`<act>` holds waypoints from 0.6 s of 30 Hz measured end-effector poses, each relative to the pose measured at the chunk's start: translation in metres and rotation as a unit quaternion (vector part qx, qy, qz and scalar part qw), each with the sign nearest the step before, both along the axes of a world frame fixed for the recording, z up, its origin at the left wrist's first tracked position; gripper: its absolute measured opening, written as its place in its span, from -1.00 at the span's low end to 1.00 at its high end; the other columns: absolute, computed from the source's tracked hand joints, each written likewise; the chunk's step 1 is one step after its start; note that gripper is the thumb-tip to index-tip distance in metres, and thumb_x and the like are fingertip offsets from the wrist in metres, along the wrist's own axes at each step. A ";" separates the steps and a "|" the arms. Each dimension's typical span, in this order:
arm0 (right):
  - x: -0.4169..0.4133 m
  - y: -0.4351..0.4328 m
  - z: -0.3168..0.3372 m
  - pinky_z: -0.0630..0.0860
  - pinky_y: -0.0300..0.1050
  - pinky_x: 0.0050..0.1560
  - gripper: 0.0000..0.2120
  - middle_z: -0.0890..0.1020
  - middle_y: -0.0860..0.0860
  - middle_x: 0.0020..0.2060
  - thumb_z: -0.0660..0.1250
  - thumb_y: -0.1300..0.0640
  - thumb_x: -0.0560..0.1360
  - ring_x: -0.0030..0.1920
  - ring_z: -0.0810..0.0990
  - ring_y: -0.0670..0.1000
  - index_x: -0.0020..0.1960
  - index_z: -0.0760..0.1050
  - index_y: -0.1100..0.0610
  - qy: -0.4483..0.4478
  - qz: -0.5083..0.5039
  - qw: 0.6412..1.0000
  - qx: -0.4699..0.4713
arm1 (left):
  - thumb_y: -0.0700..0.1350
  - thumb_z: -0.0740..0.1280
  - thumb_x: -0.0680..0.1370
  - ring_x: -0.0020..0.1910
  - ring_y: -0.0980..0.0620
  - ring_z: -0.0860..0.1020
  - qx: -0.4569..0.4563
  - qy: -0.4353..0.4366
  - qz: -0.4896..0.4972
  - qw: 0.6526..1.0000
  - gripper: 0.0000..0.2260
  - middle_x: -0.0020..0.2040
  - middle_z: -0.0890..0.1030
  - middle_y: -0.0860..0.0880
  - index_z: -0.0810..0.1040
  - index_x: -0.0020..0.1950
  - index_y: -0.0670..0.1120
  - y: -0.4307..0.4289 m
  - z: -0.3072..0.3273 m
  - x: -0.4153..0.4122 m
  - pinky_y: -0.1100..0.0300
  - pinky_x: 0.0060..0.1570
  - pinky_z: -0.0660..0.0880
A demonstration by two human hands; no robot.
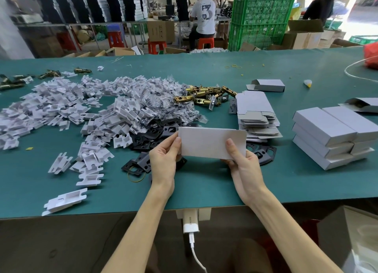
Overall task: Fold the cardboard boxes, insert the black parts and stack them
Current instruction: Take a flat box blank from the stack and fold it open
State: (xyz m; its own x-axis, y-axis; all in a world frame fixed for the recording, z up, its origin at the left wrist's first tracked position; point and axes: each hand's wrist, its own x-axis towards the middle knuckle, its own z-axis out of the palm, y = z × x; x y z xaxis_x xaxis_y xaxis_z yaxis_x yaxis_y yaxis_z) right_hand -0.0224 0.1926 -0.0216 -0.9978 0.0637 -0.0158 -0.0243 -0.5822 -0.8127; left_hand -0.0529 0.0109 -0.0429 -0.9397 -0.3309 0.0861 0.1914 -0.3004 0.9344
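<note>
Currently: left hand [163,152] and right hand [241,158] are pinching a flat cardboard box [211,143] at both ends, folding pending; squaring open is probably coming next.

**Non-task clutter on bench**

Green table cover [204,182]. Big loose pile of white plastic trays [67,103] across the left half, with clear bags [163,95] heaped at its right edge. Brass latches [206,95] just beside the bags. Yellow rubber bands [235,66] further back. White charger [190,223] hangs at the near edge, its cable [196,256] running down. Background: stacked green crates [261,17], a person in a white shirt [204,13] seated on a red stool [205,42].
</note>
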 end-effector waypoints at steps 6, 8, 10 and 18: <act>-0.001 -0.001 -0.003 0.62 -0.15 0.09 -0.78 0.73 0.14 0.03 0.46 0.07 0.47 0.06 0.69 0.06 0.04 0.67 0.18 0.001 -0.010 1.000 0.026 | -0.31 0.25 0.69 0.38 0.10 0.56 -0.093 0.034 -0.043 0.994 -0.65 0.35 0.64 0.06 0.52 0.47 -0.11 0.003 0.001 0.002 0.09 0.44 0.46; -0.001 -0.001 -0.004 0.63 -0.16 0.04 -0.80 0.73 0.14 0.02 0.48 0.05 0.45 0.03 0.70 0.05 -0.01 0.70 0.16 0.004 -0.008 0.999 0.032 | -0.33 0.25 0.69 0.40 0.12 0.54 -0.108 0.043 -0.045 0.992 -0.62 0.39 0.61 0.04 0.49 0.50 -0.13 0.004 0.000 0.003 0.10 0.46 0.43; -0.001 -0.002 -0.005 0.62 -0.10 0.09 -0.74 0.73 0.15 0.03 0.50 0.01 0.43 0.05 0.69 0.07 0.01 0.70 0.16 0.008 -0.010 0.998 0.059 | -0.34 0.26 0.68 0.41 0.13 0.53 -0.111 0.047 -0.050 0.991 -0.61 0.40 0.59 0.03 0.46 0.52 -0.15 0.004 0.000 0.003 0.10 0.47 0.42; -0.003 -0.003 -0.009 0.54 0.10 0.26 -0.68 0.72 0.16 0.04 0.50 -0.02 0.42 0.07 0.67 0.09 0.05 0.68 0.17 0.024 -0.014 0.994 0.104 | -0.38 0.27 0.67 0.42 0.16 0.51 -0.124 0.054 -0.086 0.987 -0.55 0.44 0.55 0.07 0.39 0.56 -0.16 0.003 0.001 0.003 0.18 0.46 0.41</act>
State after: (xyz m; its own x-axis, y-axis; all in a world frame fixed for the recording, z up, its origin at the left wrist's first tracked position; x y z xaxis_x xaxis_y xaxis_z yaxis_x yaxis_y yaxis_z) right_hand -0.0253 0.1893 -0.0306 -0.9948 0.0889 0.0487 -0.0805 -0.3997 -0.9131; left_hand -0.0496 0.0141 -0.0416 -0.9610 -0.1227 0.2478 0.2607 -0.1027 0.9600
